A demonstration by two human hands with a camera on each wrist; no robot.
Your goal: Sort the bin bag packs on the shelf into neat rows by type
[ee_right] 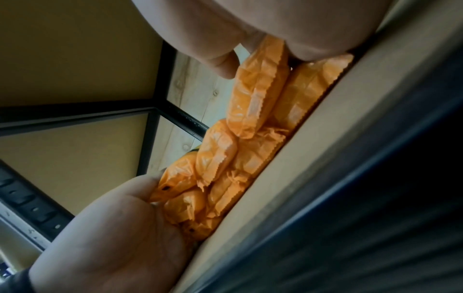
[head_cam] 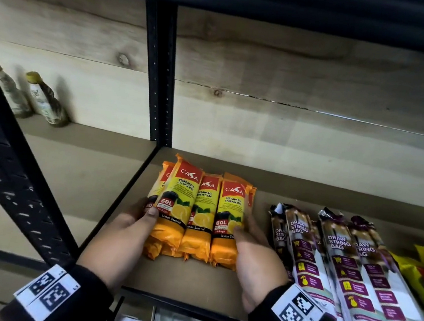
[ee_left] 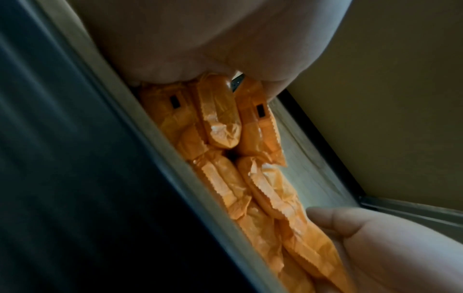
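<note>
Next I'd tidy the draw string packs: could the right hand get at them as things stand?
Probably yes, once freed: the right hand grips the orange packs, and the draw string packs lie uncovered just beside it on the shelf.

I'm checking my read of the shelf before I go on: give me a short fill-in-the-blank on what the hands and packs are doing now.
1. Both hands clasp the bundle of orange Casa garbage bag packs from its two ____.
2. The left hand has its ____ on top of a pack.
3. The purple draw string bag packs lie to the ____ of the right hand.
4. Two ____ stand in the bay beyond the black shelf upright.

Missing words: sides; thumb; right; bottles
</note>
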